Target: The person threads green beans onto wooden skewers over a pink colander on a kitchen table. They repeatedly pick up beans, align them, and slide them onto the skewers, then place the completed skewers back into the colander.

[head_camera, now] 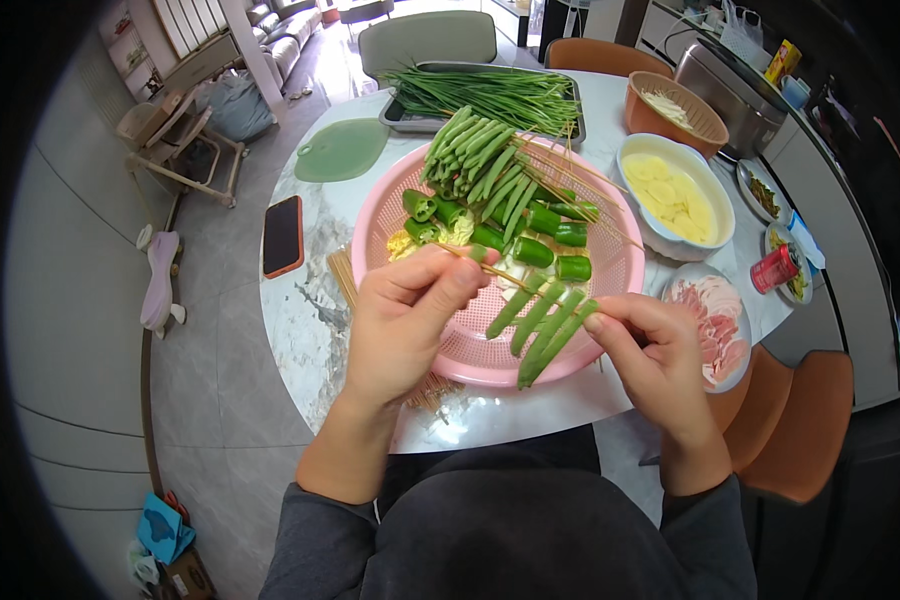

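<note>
Over a pink plastic colander point(622, 262), a bamboo skewer point(504, 277) carries several green bean pieces point(536, 321) hanging side by side. My left hand point(420, 315) pinches the skewer and a short green piece point(478, 253) near its left end. The thumb and fingers of my right hand point(649, 345) grip the bean at the other end of the row. Inside the colander lie cut green peppers point(532, 253) and pale leafy vegetable pieces point(461, 229). A pile of skewered green beans point(469, 150) rests at its far side, the sticks pointing right.
Around the colander are a tray point(394, 120) of chives, a green cutting board point(343, 150), a smartphone point(283, 236), loose skewers point(343, 277), a bowl point(724, 217) of yellow slices, a meat plate point(742, 360), a red can point(772, 270) and an orange-brown basket point(709, 135).
</note>
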Demonstrator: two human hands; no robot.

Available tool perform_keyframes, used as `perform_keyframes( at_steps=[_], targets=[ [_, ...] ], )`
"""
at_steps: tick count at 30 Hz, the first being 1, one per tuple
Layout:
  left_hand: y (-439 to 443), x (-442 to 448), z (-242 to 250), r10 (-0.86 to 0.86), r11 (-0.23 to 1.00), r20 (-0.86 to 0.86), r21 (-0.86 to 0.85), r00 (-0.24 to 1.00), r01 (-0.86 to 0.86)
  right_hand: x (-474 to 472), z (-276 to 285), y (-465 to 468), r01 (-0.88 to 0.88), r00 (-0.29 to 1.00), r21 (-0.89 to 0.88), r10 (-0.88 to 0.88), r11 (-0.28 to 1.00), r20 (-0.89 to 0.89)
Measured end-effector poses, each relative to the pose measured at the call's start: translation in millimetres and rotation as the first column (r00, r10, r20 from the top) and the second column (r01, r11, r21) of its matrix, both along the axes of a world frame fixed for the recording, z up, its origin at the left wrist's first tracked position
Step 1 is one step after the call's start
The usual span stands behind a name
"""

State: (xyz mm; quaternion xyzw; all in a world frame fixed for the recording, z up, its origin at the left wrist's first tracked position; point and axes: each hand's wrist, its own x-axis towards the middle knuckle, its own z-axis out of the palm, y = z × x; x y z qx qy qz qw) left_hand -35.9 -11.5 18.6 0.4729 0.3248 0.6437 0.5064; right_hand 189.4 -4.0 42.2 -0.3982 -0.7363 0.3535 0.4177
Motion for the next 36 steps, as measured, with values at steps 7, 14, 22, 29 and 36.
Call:
perform_keyframes(
  at_steps=[7,14,22,29,36],
  targets=[
    [2.4,5.8,-4.3,0.039,0.999,-0.088,-0.004,0.995,-0.039,-4.6,-8.1,9.7,-0.047,0.998,-0.038,0.046,0.998,-0.041],
    [4.1,17.6,-5.0,0.015,0.999,-0.064,-0.029,0.998,-0.017,-7.4,-4.8,12.5,-0.03,0.997,-0.111,0.022,0.993,-0.069],
    [19.5,10.9,10.1,-0.152,0.988,-0.227,-0.031,0.962,0.149,1.2,-1.4,12.8,-0.016,0.999,-0.039,0.015,0.999,-0.03],
    [77.4,21.7,9.1,-0.374,0.91,-0.793,-0.212,0.481,0.357,61.2,0.9,10.3,0.228,0.939,-0.056,-0.235,0.972,-0.252],
    [88.8,51.4,-55.0,-0.143,0.871,-0.946,-0.259,-0.29,0.417,82.9,-11.7,3.0,0.261,0.94,-0.03,-0.261,0.965,-0.22]
  ],
)
